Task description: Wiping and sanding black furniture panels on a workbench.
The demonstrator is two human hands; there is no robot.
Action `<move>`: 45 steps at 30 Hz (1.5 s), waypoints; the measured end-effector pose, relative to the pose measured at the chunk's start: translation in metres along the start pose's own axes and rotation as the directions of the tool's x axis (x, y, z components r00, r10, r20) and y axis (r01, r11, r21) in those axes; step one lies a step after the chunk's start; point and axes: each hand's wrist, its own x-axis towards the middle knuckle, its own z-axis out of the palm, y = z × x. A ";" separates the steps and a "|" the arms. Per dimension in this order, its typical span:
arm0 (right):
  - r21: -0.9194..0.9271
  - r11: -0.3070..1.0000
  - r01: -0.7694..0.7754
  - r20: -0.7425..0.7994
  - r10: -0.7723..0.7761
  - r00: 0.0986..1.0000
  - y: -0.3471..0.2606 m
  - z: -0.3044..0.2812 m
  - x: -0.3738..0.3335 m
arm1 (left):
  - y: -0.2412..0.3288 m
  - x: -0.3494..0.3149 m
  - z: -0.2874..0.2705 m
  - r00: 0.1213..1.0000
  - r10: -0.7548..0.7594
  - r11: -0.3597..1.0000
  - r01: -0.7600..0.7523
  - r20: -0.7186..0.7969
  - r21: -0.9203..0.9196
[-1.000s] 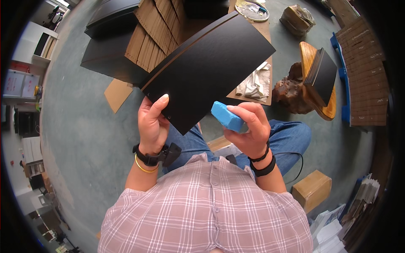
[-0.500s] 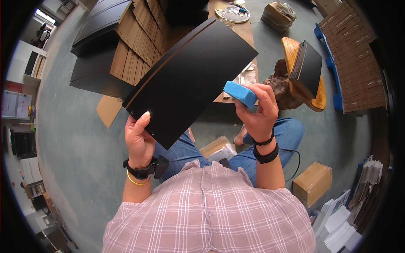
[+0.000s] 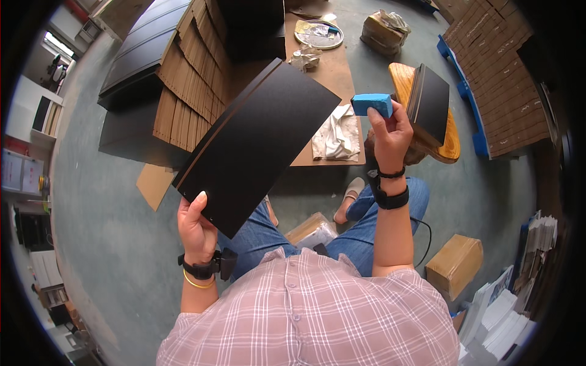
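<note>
Over the lap, we have the left hand (image 3: 196,236) pinching a black panel (image 3: 262,143) by its near short edge, thumb on top; panel is slanted, brown groove along its left side. Our right hand (image 3: 390,139) pinches a blue block (image 3: 372,105) between thumb and fingers, off the panel's far right corner, gap visible. White cloth (image 3: 337,134) lies on brown board (image 3: 336,76) beyond the panel; black stack (image 3: 432,104) sits right of the block.
</note>
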 end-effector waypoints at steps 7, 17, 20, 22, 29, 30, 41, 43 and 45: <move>-0.165 0.967 0.193 0.118 -0.175 0.977 0.000 0.013 -0.007 | -0.001 0.002 0.003 1.000 0.003 1.000 -0.003 0.003 0.005; -0.079 0.934 0.349 0.443 -0.281 0.852 -0.043 0.063 -0.093 | -0.008 0.006 0.000 1.000 -0.024 0.997 0.022 -0.020 -0.069; 0.034 0.954 0.299 0.578 -0.263 0.773 -0.061 0.077 -0.127 | -0.008 0.006 -0.002 0.999 -0.023 0.997 0.020 -0.037 -0.068; 0.129 0.955 0.268 0.632 -0.288 0.720 -0.068 0.082 -0.144 | -0.005 0.006 0.003 0.999 -0.036 0.996 0.035 -0.009 -0.086; 0.266 0.917 0.298 0.671 -0.398 0.626 -0.077 0.083 -0.141 | -0.002 0.007 0.017 0.991 0.003 0.994 -0.018 -0.135 -0.103; 0.196 0.923 0.332 0.644 -0.377 0.666 -0.078 0.082 -0.139 | -0.002 0.006 0.015 0.991 -0.003 0.995 -0.010 -0.132 -0.097; -0.143 0.854 0.500 0.463 -0.388 0.796 -0.055 0.076 -0.112 | -0.001 0.004 0.008 0.993 0.035 0.998 -0.040 -0.111 -0.047; -0.134 0.860 0.493 0.478 -0.380 0.792 -0.055 0.075 -0.112 | -0.002 0.005 0.000 0.999 0.025 0.999 -0.026 -0.023 -0.028; -0.089 0.882 0.463 0.534 -0.350 0.770 -0.063 0.079 -0.120 | -0.003 0.005 0.002 0.999 0.035 0.999 -0.036 -0.029 -0.028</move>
